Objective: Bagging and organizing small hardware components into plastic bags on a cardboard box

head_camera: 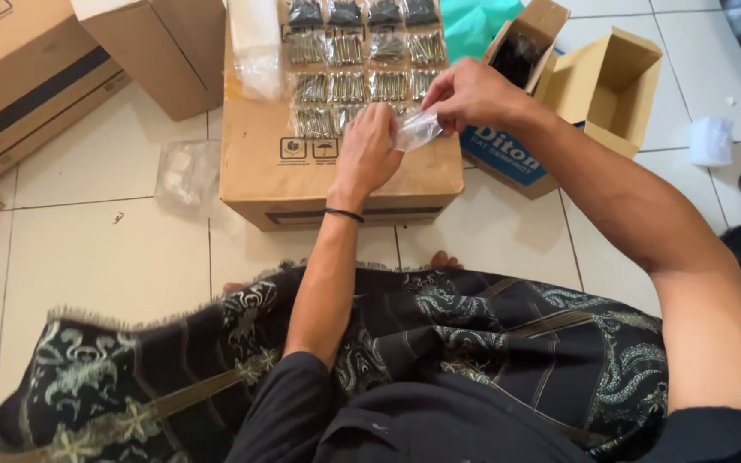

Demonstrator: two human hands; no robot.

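Patterned dark cloth [490,343] over the lap sits nearest the lens. Beyond it, a small clear plastic bag [418,131] is held above the near right part of the closed cardboard box [302,176]. The bag's long axis runs roughly left to right, between the two hands. The right hand [473,94] is pinched shut on the bag's right end from above; the left hand [369,153] is closed on its left end, fingers curled. Both hands are equally near. Rows of filled screw packets [362,60] are laid on the box's far half. An open small carton [606,86] stands right of the box.
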